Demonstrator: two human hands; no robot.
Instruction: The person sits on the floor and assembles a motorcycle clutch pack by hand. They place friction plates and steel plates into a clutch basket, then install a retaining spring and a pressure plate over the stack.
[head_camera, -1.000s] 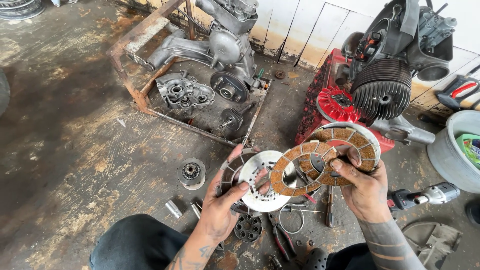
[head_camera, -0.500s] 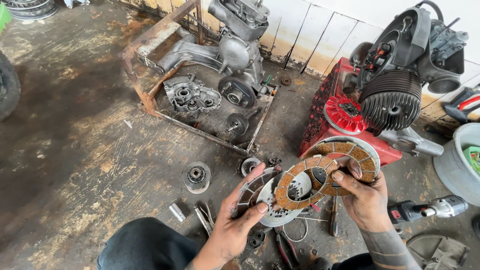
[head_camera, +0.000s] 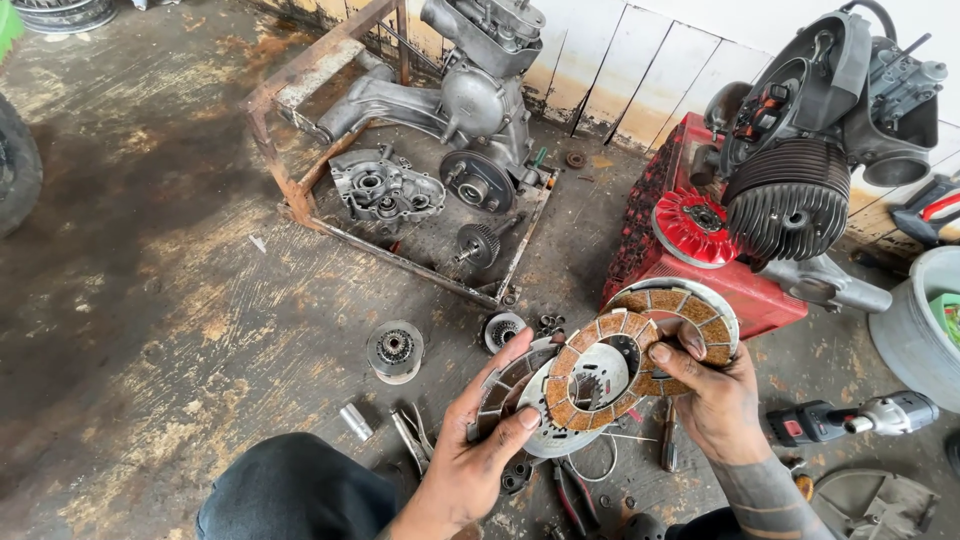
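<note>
My left hand (head_camera: 470, 455) grips a round silver clutch hub (head_camera: 540, 400) from below, thumb on its rim. My right hand (head_camera: 715, 400) holds several ring-shaped clutch friction plates with brown cork-like pads; one plate (head_camera: 590, 375) lies tilted over the hub, and another plate (head_camera: 690, 305) sticks up behind my fingers. Both hands are grimy and meet low in the middle of the view, above my dark trouser leg (head_camera: 300, 495).
A rusty metal frame (head_camera: 300, 200) holds engine cases and gears (head_camera: 385, 185). A finned engine (head_camera: 800, 190) rests on a red crate (head_camera: 740, 285). A small gear part (head_camera: 395, 350), a socket (head_camera: 355, 422), pliers (head_camera: 570, 500), a cordless driver (head_camera: 850, 418) and a grey tub (head_camera: 905, 330) lie around.
The view has shifted so the hands sit lower. My left hand has closed more firmly under the hub, and the front friction plate now overlaps it more.
</note>
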